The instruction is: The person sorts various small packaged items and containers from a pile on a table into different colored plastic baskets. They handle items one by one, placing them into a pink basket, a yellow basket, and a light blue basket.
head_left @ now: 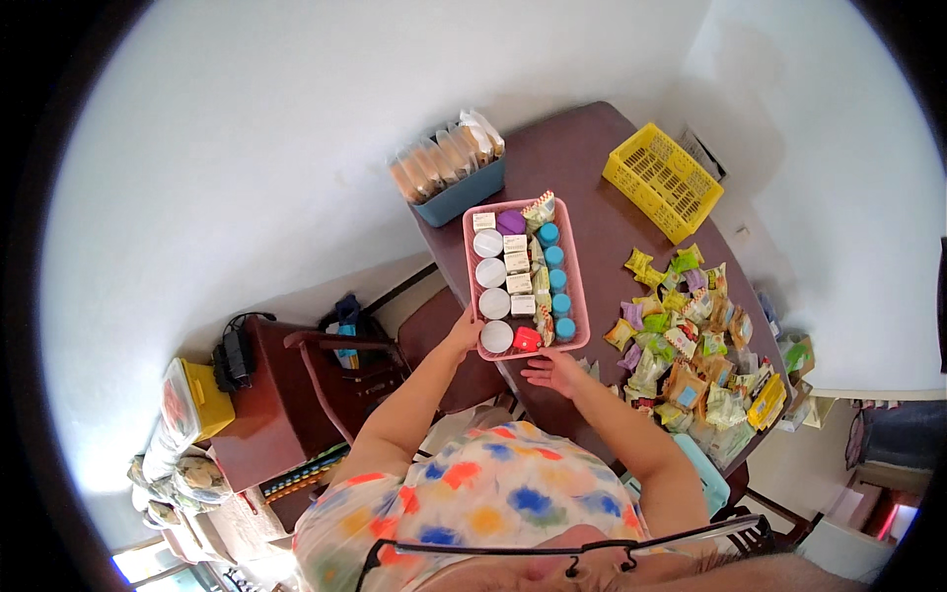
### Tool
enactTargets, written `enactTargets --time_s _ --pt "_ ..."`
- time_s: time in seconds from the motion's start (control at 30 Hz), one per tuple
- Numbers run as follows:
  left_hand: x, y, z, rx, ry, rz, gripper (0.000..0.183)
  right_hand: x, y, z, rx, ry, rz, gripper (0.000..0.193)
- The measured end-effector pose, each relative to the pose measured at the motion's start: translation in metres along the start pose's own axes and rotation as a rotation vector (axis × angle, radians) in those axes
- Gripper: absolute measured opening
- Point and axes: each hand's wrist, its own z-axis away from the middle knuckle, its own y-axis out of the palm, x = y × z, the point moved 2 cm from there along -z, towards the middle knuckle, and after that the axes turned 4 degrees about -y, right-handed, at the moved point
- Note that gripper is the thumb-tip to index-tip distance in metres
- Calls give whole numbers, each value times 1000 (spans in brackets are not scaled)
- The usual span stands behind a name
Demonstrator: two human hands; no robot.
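Observation:
A pink basket (584, 326) is at the near left of the dark table, tilted a little and reaching past its edge. My left hand (464, 333) grips the basket at its near left corner, with the fingertips partly hidden. Just off the near rim, my right hand (555, 373) is open with its fingers spread. Inside the basket stand white round-lidded containers (490, 272), small white boxes (518, 284), blue-capped bottles (555, 258) and wrapped snack packets (539, 211). A purple round lid (510, 222) shows at the far end, and a small red item (528, 339) at the near end.
Wrapped snacks (681, 340) lie heaped on the table's right side. Beyond them stands a yellow slotted basket (663, 185). A blue-grey bin (462, 201) of long packets is at the far left, against the wall. A dark wooden chair (330, 370) stands left of the table.

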Motion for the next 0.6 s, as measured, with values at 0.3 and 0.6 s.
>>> enactTargets --time_s 0.3,0.6 --pt "6 -1 -10 18 86 -22 69 -9 6 -22 -38 -204 -222 39" --pt "-12 37 -35 84 217 -104 63 30 -21 1 -95 -260 -183 40"
